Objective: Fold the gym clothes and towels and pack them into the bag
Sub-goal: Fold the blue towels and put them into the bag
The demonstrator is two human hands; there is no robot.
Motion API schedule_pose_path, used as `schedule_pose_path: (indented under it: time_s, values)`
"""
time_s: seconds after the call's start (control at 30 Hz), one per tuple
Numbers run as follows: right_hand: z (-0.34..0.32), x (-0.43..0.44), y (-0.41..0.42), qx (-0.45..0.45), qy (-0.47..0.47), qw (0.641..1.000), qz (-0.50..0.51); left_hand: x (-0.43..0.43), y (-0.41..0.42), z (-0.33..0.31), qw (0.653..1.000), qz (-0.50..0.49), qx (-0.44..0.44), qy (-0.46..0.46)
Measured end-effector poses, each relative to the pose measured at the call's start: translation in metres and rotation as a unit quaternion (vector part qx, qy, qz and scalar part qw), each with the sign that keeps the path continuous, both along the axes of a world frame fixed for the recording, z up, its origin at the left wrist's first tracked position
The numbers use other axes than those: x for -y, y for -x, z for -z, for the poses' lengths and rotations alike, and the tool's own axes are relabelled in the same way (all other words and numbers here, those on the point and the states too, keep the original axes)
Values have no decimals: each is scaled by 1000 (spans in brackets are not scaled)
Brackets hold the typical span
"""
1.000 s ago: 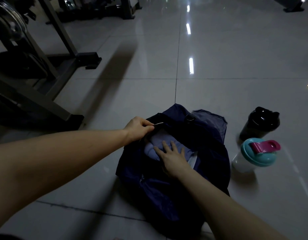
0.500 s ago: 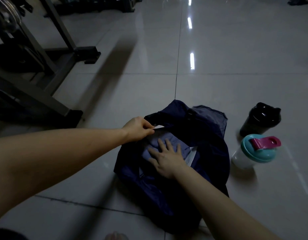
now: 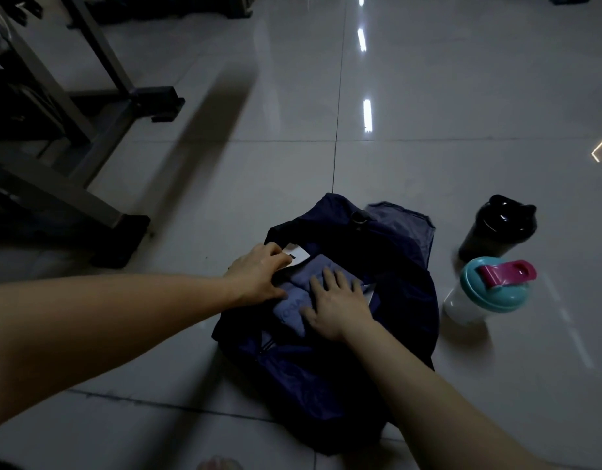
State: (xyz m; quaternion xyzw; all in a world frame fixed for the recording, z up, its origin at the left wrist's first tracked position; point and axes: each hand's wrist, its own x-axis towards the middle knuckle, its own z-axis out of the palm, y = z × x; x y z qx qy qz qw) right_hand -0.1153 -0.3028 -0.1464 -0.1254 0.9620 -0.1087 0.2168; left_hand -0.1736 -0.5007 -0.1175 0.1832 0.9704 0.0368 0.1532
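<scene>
Packing well advanced: 1 folded cloth [image 3: 292,301] lies inside the open bag [image 3: 326,385] on the floor. Whether further items remain cannot be told; closing the bag appears outstanding. Left hand [image 3: 258,274]: fingers curled around the bag rim beside a white tag [image 3: 298,256]. Right hand [image 3: 338,305]: fingers straight, spread, pressing the cloth.
</scene>
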Motion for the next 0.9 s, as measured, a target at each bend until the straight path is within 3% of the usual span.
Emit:
schedule_pose_path:
  time_s: [0.2,0.33,0.4,0.5,0.63,0.77,0.9]
  values:
    - [7,4,3,25,-43,999,-3,0,-3,5,994,47,-27,98]
    - [-1,5,2,-29,-30,999,-3,4,6,-3,997,41,0,58]
    - [-1,3,-4,-67,-14,998,-1,10,7,-8,997,61,-30,35]
    - [7,1,-13,-23,2,1000,-8,10,-3,-6,992,104,-71,23]
    - [5,-1,-7,5,6,1000,-18,0,-13,7,992,100,27,67]
    - [-9,-11,-12,-69,52,996,4,-9,-3,-3,988,80,78,105]
    - [-23,-49,-34,-167,104,980,23,-14,6,-22,993,91,23,66]
